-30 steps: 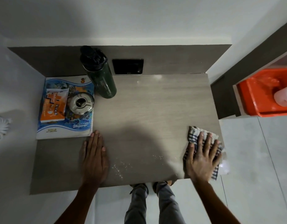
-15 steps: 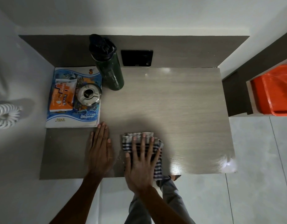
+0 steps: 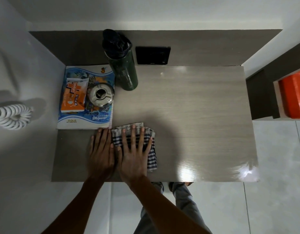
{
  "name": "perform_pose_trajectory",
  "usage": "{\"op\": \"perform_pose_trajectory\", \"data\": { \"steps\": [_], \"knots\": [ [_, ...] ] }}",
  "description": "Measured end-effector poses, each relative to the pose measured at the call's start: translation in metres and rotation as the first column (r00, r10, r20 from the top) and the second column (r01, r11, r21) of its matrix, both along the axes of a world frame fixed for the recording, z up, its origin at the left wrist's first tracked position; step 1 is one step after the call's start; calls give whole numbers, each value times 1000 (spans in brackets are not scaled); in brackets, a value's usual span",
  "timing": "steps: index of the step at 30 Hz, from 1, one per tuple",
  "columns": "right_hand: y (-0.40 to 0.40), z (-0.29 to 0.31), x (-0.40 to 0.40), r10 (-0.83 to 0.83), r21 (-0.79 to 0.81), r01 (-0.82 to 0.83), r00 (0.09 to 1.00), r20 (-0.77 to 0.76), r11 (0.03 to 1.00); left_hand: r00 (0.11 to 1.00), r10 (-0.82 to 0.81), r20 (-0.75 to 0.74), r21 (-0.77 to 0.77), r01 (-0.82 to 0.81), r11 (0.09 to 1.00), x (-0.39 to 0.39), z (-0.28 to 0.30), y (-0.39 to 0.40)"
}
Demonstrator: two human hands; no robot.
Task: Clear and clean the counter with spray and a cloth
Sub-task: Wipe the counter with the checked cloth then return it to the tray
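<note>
A grey wood-grain counter point(image 3: 196, 107) fills the middle of the head view. My right hand point(image 3: 134, 152) lies flat, fingers spread, pressing a checked blue-and-white cloth point(image 3: 151, 157) onto the counter near the front left. My left hand point(image 3: 101, 151) rests flat on the bare counter right beside it, holding nothing, its fingertips touching the front edge of a blue notebook point(image 3: 88, 119). No spray bottle can be made out on the counter.
On the notebook lie an orange wipes pack point(image 3: 73, 97) and a round metal ashtray point(image 3: 101, 95). A dark green bottle point(image 3: 122, 65) stands at the back. A black wall socket point(image 3: 152, 55) sits behind. An orange tub point(image 3: 294, 97) is on the right, a white coiled cord point(image 3: 12, 117) on the left.
My right hand has slid the cloth from the counter's right front corner leftwards until it is next to my left hand. The left hand has stayed put.
</note>
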State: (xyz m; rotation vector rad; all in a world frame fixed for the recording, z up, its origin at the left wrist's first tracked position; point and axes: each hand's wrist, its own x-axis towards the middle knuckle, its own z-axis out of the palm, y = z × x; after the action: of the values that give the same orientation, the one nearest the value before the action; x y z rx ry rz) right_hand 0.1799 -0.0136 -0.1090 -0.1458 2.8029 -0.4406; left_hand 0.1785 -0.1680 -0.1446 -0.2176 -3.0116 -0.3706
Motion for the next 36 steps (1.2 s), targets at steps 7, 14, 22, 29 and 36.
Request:
{"op": "perform_pose_trajectory", "data": {
  "steps": [7,14,22,29,36],
  "knots": [
    [12,-6,10,9,3,-8,994,-109,1000,1000,-2,9,-26,2,1000,-1,-5,-4],
    [93,-19,39,-129,19,134,977,-171,991,999,25,24,-4,-24,1000,0,0,-2],
    [291,-12,70,-483,119,515,848,-219,849,995,66,70,-6,-66,998,0,3,4],
    [359,10,76,-730,13,744,658,-185,668,992,67,104,11,-68,998,-1,8,9],
    [332,11,54,-782,72,798,601,-166,598,992,73,105,55,-79,995,4,12,19]
  ]
}}
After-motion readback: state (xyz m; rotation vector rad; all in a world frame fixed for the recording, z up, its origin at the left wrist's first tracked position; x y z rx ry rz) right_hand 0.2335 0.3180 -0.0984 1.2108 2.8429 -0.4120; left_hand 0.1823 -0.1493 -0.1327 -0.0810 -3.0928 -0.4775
